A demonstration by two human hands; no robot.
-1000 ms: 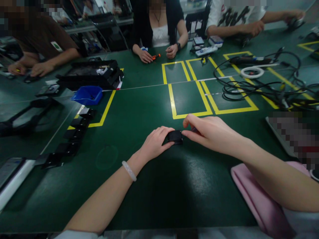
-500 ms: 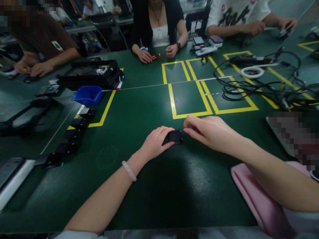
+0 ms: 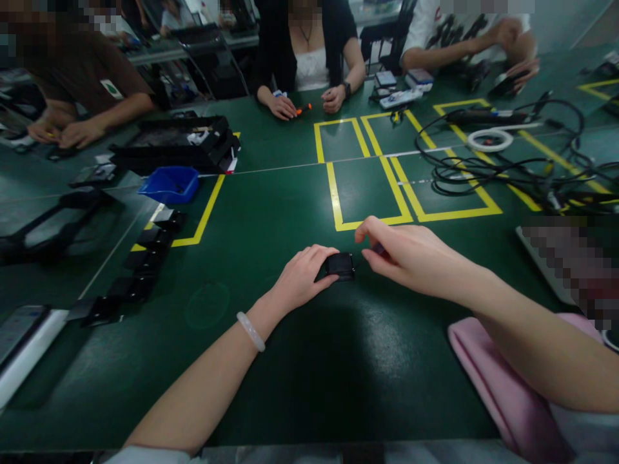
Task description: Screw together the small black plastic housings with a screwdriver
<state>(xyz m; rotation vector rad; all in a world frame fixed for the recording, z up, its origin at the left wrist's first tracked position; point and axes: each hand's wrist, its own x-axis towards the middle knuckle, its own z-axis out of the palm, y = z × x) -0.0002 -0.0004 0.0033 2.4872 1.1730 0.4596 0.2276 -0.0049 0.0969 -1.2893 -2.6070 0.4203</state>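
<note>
My left hand [image 3: 304, 274] lies on the green table, its thumb and fingers closed around the sides of a small black rectangular block [image 3: 340, 266]. The block rests flat, with small shiny bits at its right edge. Just right of the block hovers my right hand [image 3: 399, 254]. Its index finger and thumb are a little apart, while the other fingers curl inward. A small dark spot shows within the curled fingers; what it is stays too hidden to name. Several similar black pieces [image 3: 145, 261] stand in a slanting row at the left.
A blue bin [image 3: 169, 185] and stacked black trays [image 3: 178, 145] sit at the back left. Black cables [image 3: 459, 177] coil at the right, near a pink cloth [image 3: 476, 361]. Yellow tape [image 3: 372, 223] marks rectangles on the table. Other people sit across it.
My right index finger and thumb have parted slightly and the hand has shifted a little right. My left hand and the block stay put. A person at the back right has moved their arms.
</note>
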